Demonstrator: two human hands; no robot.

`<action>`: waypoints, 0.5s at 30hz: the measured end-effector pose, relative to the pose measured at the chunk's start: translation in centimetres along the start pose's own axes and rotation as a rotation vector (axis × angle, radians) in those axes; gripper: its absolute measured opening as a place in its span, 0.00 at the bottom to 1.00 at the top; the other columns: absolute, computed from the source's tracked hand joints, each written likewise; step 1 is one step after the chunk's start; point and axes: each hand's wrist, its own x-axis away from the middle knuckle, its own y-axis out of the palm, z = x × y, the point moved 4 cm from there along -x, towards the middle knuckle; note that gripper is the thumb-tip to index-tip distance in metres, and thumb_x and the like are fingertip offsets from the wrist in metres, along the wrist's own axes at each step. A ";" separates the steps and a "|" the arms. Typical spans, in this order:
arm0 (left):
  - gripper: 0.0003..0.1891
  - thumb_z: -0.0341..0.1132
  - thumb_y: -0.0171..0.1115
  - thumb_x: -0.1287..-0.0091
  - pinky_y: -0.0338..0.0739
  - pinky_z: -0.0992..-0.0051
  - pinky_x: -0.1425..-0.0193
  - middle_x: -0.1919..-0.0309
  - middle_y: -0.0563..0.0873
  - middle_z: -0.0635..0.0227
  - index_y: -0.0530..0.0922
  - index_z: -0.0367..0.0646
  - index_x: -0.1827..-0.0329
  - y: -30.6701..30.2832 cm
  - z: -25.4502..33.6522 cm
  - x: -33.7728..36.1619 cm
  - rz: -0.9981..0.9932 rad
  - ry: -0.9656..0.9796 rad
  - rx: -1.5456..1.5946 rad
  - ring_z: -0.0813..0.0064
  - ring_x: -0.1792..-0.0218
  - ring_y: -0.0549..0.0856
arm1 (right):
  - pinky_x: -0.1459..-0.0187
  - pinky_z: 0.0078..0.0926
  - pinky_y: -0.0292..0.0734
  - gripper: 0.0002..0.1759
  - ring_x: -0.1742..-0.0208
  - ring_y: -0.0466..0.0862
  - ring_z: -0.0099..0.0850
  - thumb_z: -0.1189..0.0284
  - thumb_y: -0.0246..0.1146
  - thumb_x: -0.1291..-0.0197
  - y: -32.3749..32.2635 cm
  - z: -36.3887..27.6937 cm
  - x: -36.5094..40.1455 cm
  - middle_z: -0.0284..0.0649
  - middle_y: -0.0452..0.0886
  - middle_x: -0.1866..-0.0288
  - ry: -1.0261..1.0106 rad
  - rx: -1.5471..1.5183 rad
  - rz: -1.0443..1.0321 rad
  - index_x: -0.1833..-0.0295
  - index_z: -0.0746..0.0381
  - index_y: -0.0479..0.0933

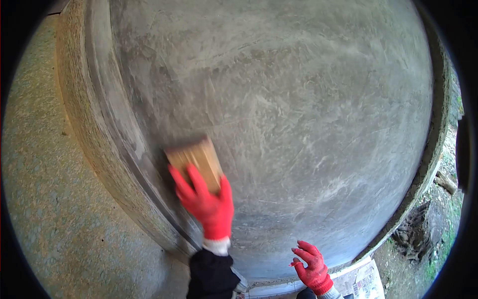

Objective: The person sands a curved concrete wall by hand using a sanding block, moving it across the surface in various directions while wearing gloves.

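Note:
A rectangular wooden block (201, 159) lies against the smooth grey cement surface (298, 119), near its left border. My left hand (206, 202), in a red glove, has its fingers on the block and holds it to the surface. Lower right, my right hand (312, 268), also red-gloved, is near the bottom edge of the cement with its fingers apart and nothing in them.
A raised, rough rim (94, 124) runs down the left side, beside a speckled wall (50, 174). Printed paper (366, 281) lies at the bottom right. A dark stump-like lump (420, 231) and a piece of wood (445, 183) are on the ground at the right.

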 end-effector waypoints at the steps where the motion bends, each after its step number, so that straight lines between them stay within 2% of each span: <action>1: 0.39 0.47 0.64 0.38 0.65 0.42 0.37 0.26 0.53 0.36 0.59 0.39 0.28 0.4 -0.7 5.2 -0.074 -0.003 0.008 0.32 0.35 0.66 | 0.49 0.38 0.77 0.21 0.48 0.81 0.44 0.80 0.69 0.52 0.0 -0.1 0.1 0.49 0.79 0.43 -0.009 0.021 -0.018 0.49 0.61 0.82; 2: 0.40 0.48 0.64 0.39 0.64 0.39 0.38 0.27 0.53 0.33 0.58 0.39 0.28 1.0 -1.8 12.4 -0.137 0.004 0.023 0.30 0.35 0.65 | 0.48 0.38 0.77 0.20 0.47 0.81 0.44 0.80 0.69 0.52 -0.2 -0.1 0.5 0.48 0.79 0.43 -0.015 0.043 -0.038 0.49 0.61 0.82; 3: 0.40 0.48 0.65 0.39 0.63 0.37 0.38 0.28 0.53 0.31 0.58 0.39 0.29 1.7 -2.6 16.8 -0.198 0.020 0.038 0.28 0.35 0.65 | 0.47 0.38 0.76 0.20 0.46 0.81 0.44 0.80 0.68 0.52 -0.4 0.0 0.8 0.48 0.79 0.42 0.008 0.031 -0.058 0.49 0.61 0.82; 6: 0.40 0.48 0.66 0.40 0.63 0.36 0.39 0.29 0.52 0.28 0.57 0.39 0.30 1.4 -2.1 16.9 -0.214 0.039 0.040 0.25 0.36 0.64 | 0.46 0.38 0.76 0.20 0.46 0.81 0.44 0.80 0.68 0.51 -0.6 0.7 1.5 0.48 0.79 0.42 0.020 0.044 -0.060 0.49 0.61 0.82; 8: 0.40 0.48 0.66 0.40 0.64 0.39 0.38 0.28 0.53 0.32 0.58 0.40 0.28 0.7 -0.7 8.4 -0.123 0.087 0.046 0.29 0.35 0.65 | 0.46 0.38 0.77 0.19 0.46 0.81 0.44 0.79 0.68 0.51 -0.8 0.7 1.4 0.48 0.79 0.42 0.036 0.052 -0.074 0.49 0.60 0.82; 11: 0.40 0.47 0.65 0.39 0.66 0.44 0.37 0.26 0.55 0.39 0.61 0.42 0.26 -0.6 1.3 -5.6 0.006 0.031 0.023 0.34 0.34 0.66 | 0.46 0.39 0.77 0.19 0.46 0.81 0.45 0.79 0.69 0.50 -0.7 0.7 1.2 0.48 0.79 0.42 0.026 0.028 -0.023 0.49 0.60 0.82; 12: 0.40 0.47 0.65 0.39 0.66 0.45 0.36 0.26 0.56 0.41 0.61 0.42 0.26 -0.8 1.6 -8.1 0.055 0.000 0.014 0.35 0.33 0.67 | 0.46 0.39 0.76 0.19 0.46 0.81 0.44 0.79 0.69 0.50 -0.3 0.9 1.2 0.48 0.79 0.43 0.036 0.030 -0.026 0.49 0.60 0.82; 15: 0.40 0.48 0.64 0.38 0.66 0.45 0.36 0.26 0.56 0.41 0.60 0.42 0.26 -0.6 1.5 -6.7 0.070 -0.014 -0.008 0.35 0.33 0.66 | 0.45 0.38 0.76 0.19 0.46 0.81 0.44 0.78 0.69 0.50 0.5 1.0 1.4 0.48 0.80 0.43 0.064 0.008 -0.048 0.49 0.59 0.83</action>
